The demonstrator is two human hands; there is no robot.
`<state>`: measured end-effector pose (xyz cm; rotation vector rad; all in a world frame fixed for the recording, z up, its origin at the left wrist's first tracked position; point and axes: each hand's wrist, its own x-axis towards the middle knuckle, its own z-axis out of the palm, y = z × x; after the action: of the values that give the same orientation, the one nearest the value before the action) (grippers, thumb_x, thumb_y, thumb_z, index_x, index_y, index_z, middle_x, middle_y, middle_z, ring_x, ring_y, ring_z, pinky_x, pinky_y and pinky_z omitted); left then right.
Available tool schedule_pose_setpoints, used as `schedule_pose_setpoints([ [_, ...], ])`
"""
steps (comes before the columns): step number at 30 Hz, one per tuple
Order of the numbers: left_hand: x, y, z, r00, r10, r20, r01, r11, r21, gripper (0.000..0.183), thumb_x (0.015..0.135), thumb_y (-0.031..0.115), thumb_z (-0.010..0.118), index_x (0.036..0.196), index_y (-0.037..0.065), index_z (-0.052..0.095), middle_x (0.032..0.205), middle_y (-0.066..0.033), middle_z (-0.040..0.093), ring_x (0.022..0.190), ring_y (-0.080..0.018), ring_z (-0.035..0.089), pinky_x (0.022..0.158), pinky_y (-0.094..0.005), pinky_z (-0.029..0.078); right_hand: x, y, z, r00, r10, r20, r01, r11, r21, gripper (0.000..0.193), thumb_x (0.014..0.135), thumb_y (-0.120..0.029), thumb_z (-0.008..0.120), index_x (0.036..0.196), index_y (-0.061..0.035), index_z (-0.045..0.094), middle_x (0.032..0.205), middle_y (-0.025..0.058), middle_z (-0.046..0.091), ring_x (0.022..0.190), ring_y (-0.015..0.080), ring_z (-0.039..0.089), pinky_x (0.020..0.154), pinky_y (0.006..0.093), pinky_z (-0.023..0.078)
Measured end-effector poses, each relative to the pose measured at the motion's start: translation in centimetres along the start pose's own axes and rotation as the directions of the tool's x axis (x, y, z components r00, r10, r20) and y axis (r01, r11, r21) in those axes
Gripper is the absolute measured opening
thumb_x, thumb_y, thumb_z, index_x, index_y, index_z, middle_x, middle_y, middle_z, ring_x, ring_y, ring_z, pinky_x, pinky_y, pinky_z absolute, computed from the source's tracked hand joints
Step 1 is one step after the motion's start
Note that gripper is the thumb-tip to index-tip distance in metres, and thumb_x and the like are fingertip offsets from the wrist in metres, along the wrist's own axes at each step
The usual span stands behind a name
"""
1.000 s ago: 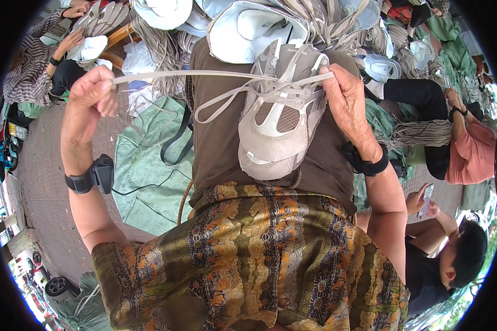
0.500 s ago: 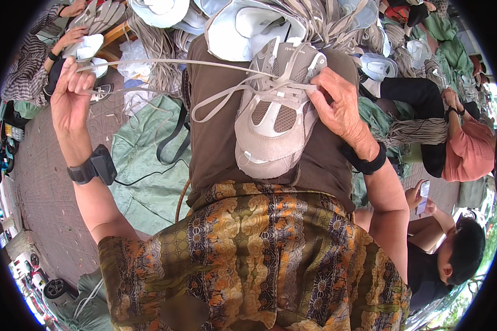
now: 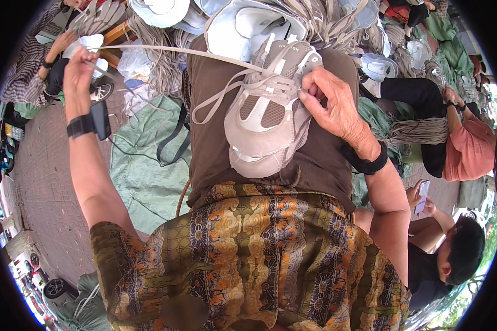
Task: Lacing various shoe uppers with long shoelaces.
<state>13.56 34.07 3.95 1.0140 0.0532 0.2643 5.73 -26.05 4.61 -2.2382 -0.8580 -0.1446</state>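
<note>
A grey and white sneaker (image 3: pixel 265 127) rests on my lap, its toe toward me. Its pale grey shoelace (image 3: pixel 188 51) runs taut from the eyelets to my left hand (image 3: pixel 82 69), raised at the far left with the fingers closed on the lace. A loose loop of lace hangs at the shoe's left side. My right hand (image 3: pixel 332 103) is at the shoe's right edge near the eyelets, thumb and forefinger pinched together. What that pinch holds, lace or shoe edge, is hidden by the fingers.
White shoe uppers (image 3: pixel 254 27) and bundles of grey laces (image 3: pixel 337 25) are piled beyond my knees. A green sheet (image 3: pixel 143 160) covers paving at left. Co-workers sit at far left and right; one person at lower right holds a phone (image 3: pixel 422 196).
My left hand has moved up and slightly right, drawing the lace across. The lacing lies closer to the shoe, which has tilted and shifted a little left. My right hand stays beside it.
</note>
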Motion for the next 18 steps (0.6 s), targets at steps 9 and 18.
schedule_pose_setpoints([
  [9,-1.7,-6.0,4.4,0.99,0.08,-0.113,0.02,0.725,0.688,0.021,0.091,0.005,0.061,0.11,-0.004,0.062,0.093,-0.0073,0.067,0.087,-0.0156,0.065,0.087,-0.0296,0.051,1.1,-0.3,-0.9,0.982,0.188,-0.016,-0.171,0.924,0.343,0.006,0.092,-0.007,0.061,0.092,-0.0018,0.057,0.085,0.0011,0.054,0.078,0.0109,0.052,0.074,0.0242,0.044],
  [18,-18.0,-9.0,21.9,0.756,-0.071,0.651,-0.565,0.432,0.703,0.026,0.082,0.009,0.072,0.107,0.006,0.066,0.107,-0.0065,0.064,0.094,-0.0161,0.061,0.078,-0.0265,0.049,5.2,-2.9,-0.5,0.984,-0.173,0.05,0.177,0.98,-0.091,0.024,0.083,-0.007,0.065,0.108,-0.0083,0.063,0.109,0.0122,0.062,0.084,0.0357,0.062,0.074,0.0399,0.052],
])
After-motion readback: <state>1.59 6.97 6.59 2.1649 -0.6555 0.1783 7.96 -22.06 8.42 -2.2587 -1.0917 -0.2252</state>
